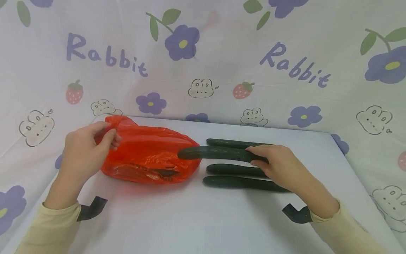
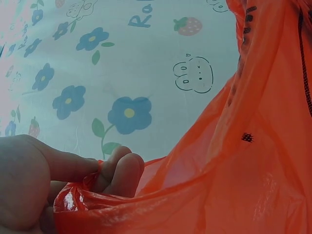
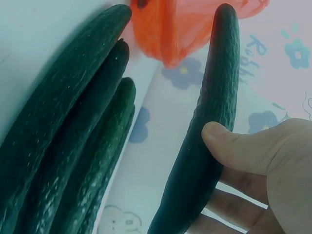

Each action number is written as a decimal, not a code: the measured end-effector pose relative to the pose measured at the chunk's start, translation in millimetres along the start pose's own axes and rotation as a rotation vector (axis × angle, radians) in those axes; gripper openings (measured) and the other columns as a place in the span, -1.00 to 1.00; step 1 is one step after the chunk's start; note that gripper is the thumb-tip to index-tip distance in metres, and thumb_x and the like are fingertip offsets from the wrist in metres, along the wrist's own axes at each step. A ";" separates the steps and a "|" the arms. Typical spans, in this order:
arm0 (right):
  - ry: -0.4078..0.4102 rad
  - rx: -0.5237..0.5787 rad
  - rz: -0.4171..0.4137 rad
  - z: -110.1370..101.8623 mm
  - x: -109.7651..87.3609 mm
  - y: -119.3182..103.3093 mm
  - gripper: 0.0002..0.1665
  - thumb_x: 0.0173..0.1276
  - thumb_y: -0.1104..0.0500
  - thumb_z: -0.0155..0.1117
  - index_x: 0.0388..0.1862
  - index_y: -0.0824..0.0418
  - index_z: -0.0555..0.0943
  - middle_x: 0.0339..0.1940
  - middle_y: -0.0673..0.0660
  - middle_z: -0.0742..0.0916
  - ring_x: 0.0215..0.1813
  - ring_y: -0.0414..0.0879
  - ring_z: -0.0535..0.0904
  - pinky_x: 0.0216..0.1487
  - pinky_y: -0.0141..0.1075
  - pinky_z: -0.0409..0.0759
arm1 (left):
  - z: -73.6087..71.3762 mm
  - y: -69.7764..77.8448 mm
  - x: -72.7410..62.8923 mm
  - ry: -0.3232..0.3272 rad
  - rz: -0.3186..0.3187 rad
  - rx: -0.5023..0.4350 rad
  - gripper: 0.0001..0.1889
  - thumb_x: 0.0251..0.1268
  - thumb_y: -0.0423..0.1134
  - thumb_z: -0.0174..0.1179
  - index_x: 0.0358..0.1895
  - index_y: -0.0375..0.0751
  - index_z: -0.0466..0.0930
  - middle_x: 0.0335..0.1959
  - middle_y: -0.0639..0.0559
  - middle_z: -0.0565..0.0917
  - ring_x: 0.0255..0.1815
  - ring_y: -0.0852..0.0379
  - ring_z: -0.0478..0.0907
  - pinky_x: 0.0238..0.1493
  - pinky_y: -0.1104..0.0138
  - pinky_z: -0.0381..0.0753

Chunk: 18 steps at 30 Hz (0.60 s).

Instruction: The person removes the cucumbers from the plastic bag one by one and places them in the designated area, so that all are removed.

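Note:
My left hand (image 1: 83,150) pinches the edge of a red plastic bag (image 1: 142,141) near its upper left. In the left wrist view, the thin bag's rim (image 2: 161,187) runs from between thumb and fingers and gapes beside them. My right hand (image 1: 280,164) grips a long dark green cucumber (image 1: 215,153), thumb on one side and fingers on the other. This cucumber is raised, and its far end overlaps the bag's right side in the head view. Below it, more cucumbers (image 1: 241,182) lie side by side on the table, their right ends partly hidden behind the right hand.
A white table (image 1: 196,218) carries the bag and cucumbers. Behind it hangs a pale cloth (image 1: 222,56) printed with flowers, rabbits and strawberries. A black strap (image 1: 93,209) sticks out from the left sleeve, and another black strap (image 1: 298,214) from the right.

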State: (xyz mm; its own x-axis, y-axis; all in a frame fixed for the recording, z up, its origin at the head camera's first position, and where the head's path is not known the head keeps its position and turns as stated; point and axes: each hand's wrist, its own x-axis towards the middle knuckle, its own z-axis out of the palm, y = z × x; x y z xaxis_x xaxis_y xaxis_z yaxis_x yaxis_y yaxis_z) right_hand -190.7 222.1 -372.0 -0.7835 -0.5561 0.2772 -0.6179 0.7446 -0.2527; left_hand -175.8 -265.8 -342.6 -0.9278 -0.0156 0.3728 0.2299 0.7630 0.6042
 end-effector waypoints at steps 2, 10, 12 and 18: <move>0.018 -0.016 -0.013 -2.5 -4.6 1.8 -0.53 0.35 0.37 0.58 0.24 0.32 0.76 0.09 0.21 0.84 0.13 0.18 0.80 0.13 0.11 0.72 | -0.4 0.1 0.0 0.000 0.005 -0.001 -0.72 0.67 -0.26 0.18 0.17 -0.37 0.73 -0.30 -0.09 0.80 -0.29 -0.09 0.79 -0.20 0.71 0.43; 0.035 -0.056 -0.014 -10.9 -26.6 5.9 -0.49 0.29 0.39 0.60 0.23 0.32 0.76 0.02 0.18 0.86 0.01 0.14 0.83 0.00 0.08 0.76 | -1.1 0.7 0.4 -0.008 -0.006 0.003 -0.69 0.67 -0.25 0.18 0.22 -0.38 0.71 -0.29 -0.10 0.80 -0.27 -0.10 0.79 -0.19 0.72 0.42; 0.038 -0.066 -0.019 -11.4 -33.2 6.8 -0.48 0.28 0.39 0.61 0.23 0.31 0.76 0.03 0.18 0.85 0.03 0.15 0.82 0.01 0.09 0.76 | -1.1 0.5 0.2 -0.010 -0.011 0.008 -0.69 0.67 -0.25 0.18 0.23 -0.38 0.71 -0.28 -0.10 0.80 -0.27 -0.10 0.79 -0.18 0.67 0.47; 0.067 -0.087 -0.012 -10.1 -54.0 10.7 -0.47 0.21 0.36 0.66 0.19 0.28 0.78 -0.01 0.16 0.86 0.01 0.18 0.82 0.00 0.12 0.75 | -0.5 -1.1 -1.1 -0.015 -0.027 0.018 -0.68 0.68 -0.24 0.18 0.25 -0.37 0.70 -0.27 -0.10 0.81 -0.25 -0.09 0.79 -0.08 0.27 0.75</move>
State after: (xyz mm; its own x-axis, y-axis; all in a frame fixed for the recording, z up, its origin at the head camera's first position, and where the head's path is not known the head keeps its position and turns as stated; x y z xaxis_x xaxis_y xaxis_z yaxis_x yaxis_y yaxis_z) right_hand -154.3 263.8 -380.3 -0.7683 -0.5412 0.3419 -0.6167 0.7690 -0.1685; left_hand -174.9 -267.0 -343.4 -0.9378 -0.0268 0.3463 0.1997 0.7741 0.6007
